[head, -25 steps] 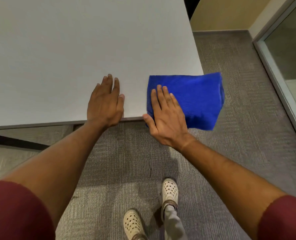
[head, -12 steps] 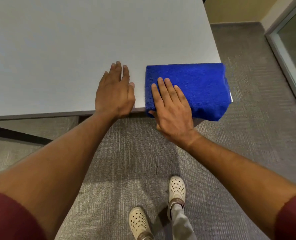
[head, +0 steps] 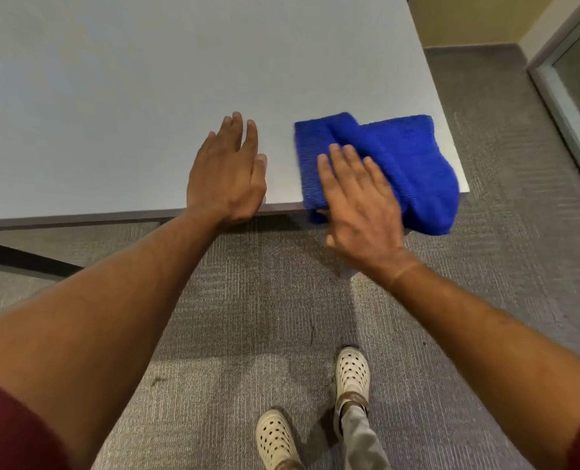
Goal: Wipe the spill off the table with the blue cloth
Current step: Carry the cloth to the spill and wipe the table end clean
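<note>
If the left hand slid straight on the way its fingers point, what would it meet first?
Nothing, as far as the picture shows: the left hand points across bare table. The blue cloth lies off to its right, outside that line.

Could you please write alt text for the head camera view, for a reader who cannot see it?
A person's right hand presses flat on a blue cloth at the near right corner of a pale grey table, the cloth hanging over the edge. The left hand rests flat on the table beside it; grey carpet and white perforated shoes show below.
</note>
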Demonstrator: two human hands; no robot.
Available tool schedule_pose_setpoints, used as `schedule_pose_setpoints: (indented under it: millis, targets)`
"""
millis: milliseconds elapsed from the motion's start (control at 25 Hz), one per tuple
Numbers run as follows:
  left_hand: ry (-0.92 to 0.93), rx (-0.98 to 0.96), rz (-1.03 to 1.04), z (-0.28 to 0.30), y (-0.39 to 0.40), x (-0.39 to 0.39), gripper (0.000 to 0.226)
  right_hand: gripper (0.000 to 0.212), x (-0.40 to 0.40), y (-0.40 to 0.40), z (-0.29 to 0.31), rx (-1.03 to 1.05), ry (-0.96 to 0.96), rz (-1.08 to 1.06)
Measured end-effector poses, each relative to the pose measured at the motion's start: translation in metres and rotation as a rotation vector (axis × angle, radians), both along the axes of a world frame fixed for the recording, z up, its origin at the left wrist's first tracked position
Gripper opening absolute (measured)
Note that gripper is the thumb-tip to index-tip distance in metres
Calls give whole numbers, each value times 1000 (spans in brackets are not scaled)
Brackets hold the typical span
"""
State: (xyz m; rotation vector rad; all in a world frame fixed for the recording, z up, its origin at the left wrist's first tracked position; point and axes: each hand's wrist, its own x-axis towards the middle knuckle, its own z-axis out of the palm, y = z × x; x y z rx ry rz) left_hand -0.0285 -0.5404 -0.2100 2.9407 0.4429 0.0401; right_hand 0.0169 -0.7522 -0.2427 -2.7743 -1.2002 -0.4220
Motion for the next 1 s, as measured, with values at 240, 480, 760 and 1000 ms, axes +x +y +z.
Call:
schedule_pose_setpoints:
  millis: [240,480,760,1000]
  targets:
    - [59,7,-23,1,1,-2,63,71,8,-24,4,-37,47,-113]
    - [69,22,-41,-2,7,-13,65,67,-22,35,5,52,60,-28]
    - [52,61,-36,-5,14,-26,64,67,-26,44,-2,57,25,43]
    - [52,70,-14,-6,12,-27,65,75,-14,8,1,18,77,-166]
